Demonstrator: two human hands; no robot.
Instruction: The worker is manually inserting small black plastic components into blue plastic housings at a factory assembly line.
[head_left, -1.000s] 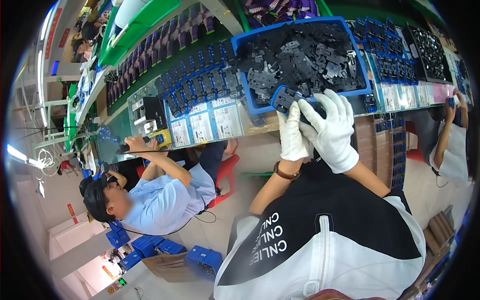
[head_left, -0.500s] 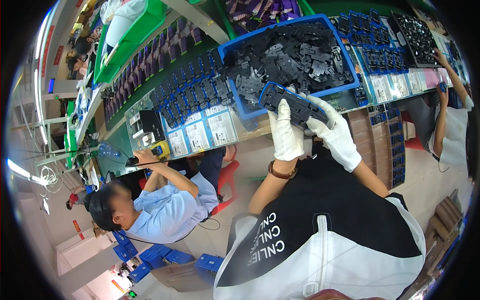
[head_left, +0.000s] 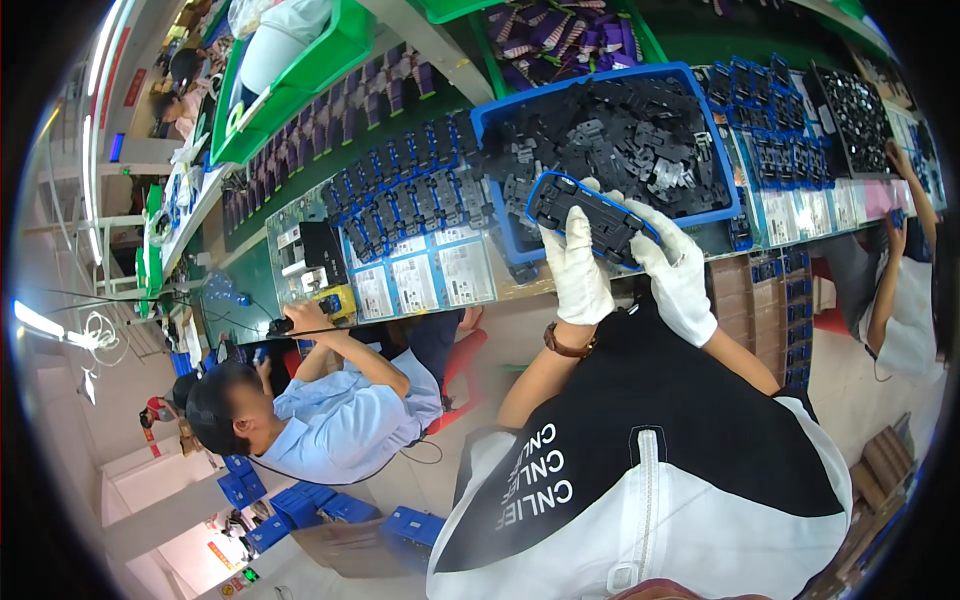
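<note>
Between my two white-gloved hands I hold a toy car body (head_left: 590, 218), underside up, with a black chassis plate framed by a blue rim. My left hand (head_left: 579, 275) grips its left part, the thumb lying across the plate. My right hand (head_left: 672, 268) is closed on the right end, its fingers partly hidden behind the body. Just beyond it is a blue bin (head_left: 718, 150) heaped with loose black chassis plates (head_left: 610, 130).
Rows of blue-and-black car bodies (head_left: 415, 212) stand left of the bin, and more (head_left: 790, 150) stand right. A black tray (head_left: 853, 120) of small shiny parts lies farther right. A co-worker (head_left: 330, 400) sits at left; another person's arm (head_left: 912, 185) reaches in at right.
The black plate now lies more squarely within the blue rim, which shows along the right end too. My right hand has shifted slightly outward. The whole view has shifted a little.
</note>
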